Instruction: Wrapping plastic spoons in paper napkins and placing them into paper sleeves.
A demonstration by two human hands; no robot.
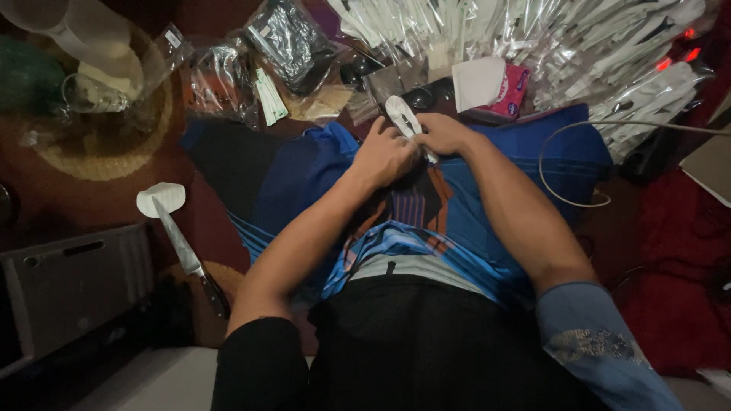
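My left hand (384, 154) and my right hand (444, 133) meet over my lap, both closed on a small white plastic piece (403, 116) that sticks up between them toward the far side. They rest above a blue striped cloth (304, 167) spread across my legs. Which fingers pinch the piece is hidden by the knuckles.
A big heap of clear-wrapped white items (579, 46) fills the far right. A pink box with white tissue (495, 87) lies just beyond my hands. Plastic bags (251, 68) sit far left. A knife (186, 251) with a white scrap lies left. A white cable (579, 152) loops right.
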